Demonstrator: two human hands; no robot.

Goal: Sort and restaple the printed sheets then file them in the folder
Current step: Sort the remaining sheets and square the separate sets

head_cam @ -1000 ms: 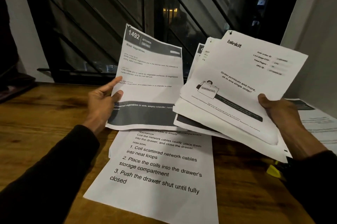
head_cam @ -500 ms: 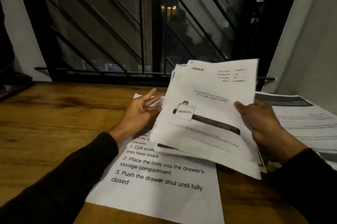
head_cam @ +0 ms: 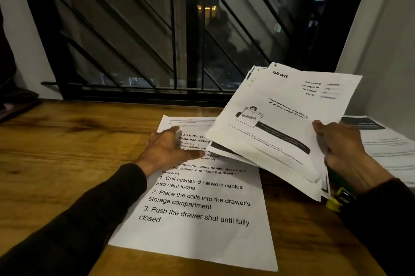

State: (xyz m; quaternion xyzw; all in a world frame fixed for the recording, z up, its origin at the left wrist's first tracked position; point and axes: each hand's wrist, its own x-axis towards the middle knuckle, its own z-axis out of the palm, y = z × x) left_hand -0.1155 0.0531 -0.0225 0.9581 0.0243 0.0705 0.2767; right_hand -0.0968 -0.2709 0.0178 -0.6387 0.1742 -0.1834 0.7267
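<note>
Sorting stage. The right hand (head_cam: pixel 343 152) gripped a fanned bundle of printed sheets (head_cam: pixel 276 132) by its right edge, thumb on top and fingers curled beneath, and held the bundle tilted above the counter (head_cam: pixel 74 141) at the right of the scene. The top sheet carried a printed logo and a small illustration. The left hand (head_cam: pixel 170 150) lay flat, fingers straight and spread, on the upper part of a single task sheet (head_cam: pixel 197 203) lying on the counter at centre; it pressed the paper and held nothing. The forearm reached in from the near left in a dark sleeve. A further pile of sheets (head_cam: pixel 386 147) rested on the counter at far right, partly hidden behind the right wrist. A yellow and green object (head_cam: pixel 339 197) showed below the bundle; what it was could not be told.

Judged from this view, the step was best done by keeping the flat sheet pinned while the bundle was lowered or the next page drawn off, squaring edges before any stapling. The loose fan could slip apart under a one-sided grip. No folder or stapler could be identified.
</note>
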